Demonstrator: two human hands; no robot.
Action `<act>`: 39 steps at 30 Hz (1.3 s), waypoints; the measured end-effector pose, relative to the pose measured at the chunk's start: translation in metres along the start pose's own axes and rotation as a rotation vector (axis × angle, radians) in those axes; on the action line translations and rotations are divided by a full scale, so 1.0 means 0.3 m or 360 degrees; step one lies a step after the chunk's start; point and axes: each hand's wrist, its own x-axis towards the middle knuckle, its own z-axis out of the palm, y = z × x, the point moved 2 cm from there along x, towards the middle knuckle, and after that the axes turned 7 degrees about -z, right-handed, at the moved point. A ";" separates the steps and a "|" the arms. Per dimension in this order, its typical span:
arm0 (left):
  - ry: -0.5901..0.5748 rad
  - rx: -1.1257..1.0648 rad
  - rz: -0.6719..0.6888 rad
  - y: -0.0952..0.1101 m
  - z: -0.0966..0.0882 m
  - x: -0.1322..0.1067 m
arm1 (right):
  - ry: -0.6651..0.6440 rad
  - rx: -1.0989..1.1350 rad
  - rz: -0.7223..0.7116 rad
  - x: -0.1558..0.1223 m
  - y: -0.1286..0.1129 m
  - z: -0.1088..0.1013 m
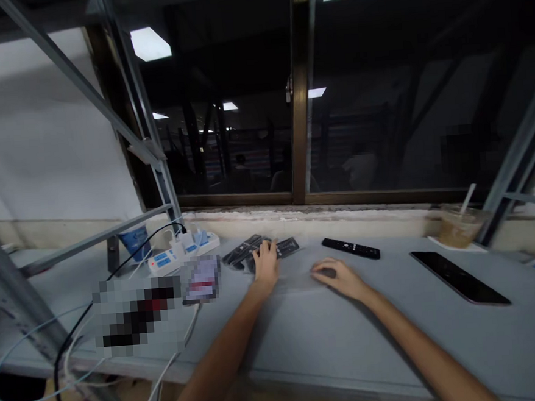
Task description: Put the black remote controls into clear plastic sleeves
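Observation:
My left hand (266, 266) reaches to a small pile of black flat pieces (243, 250), some in a clear wrap, near the window ledge. Its fingers close over a black printed strip (289, 247) that sticks out to the right; the fingertips are partly blurred. To the right, my right hand (341, 279) rests low over the table with its fingers curled together. A dark patch shows inside the curl, and I cannot make out what it is. Just beyond that hand lies a black remote control (351, 248), apart from it.
Left stand a white power strip (184, 254) with chargers and cables, a blue cup (135, 241) and a phone (203, 278). Right are a dark tablet-like slab (458, 277) and a plastic drink cup (459, 227) with a straw. Metal posts (150, 123) frame the grey table (314, 344).

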 end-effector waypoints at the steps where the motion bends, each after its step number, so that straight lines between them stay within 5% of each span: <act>1: 0.0055 -0.0028 0.0033 0.005 -0.008 -0.001 | 0.0100 0.0024 0.0081 0.002 0.004 -0.007; 5: 0.0151 -0.0174 0.0086 0.026 -0.034 -0.011 | 0.0594 0.0173 0.0413 0.006 0.025 -0.049; 9: 0.0098 -0.0218 0.0223 0.043 -0.040 -0.024 | 0.0875 0.0323 0.0488 0.009 0.029 -0.081; 22: -0.0017 -0.0307 0.0390 0.068 -0.034 -0.041 | 0.0652 0.0324 0.0365 0.016 0.031 -0.064; 29: -0.0028 -0.0296 0.0392 0.070 -0.034 -0.043 | 0.0852 0.0434 0.0608 0.018 0.023 -0.079; 39: -0.0011 -0.0259 0.0513 0.063 -0.010 -0.038 | 0.0776 0.0542 0.0748 0.008 0.028 -0.087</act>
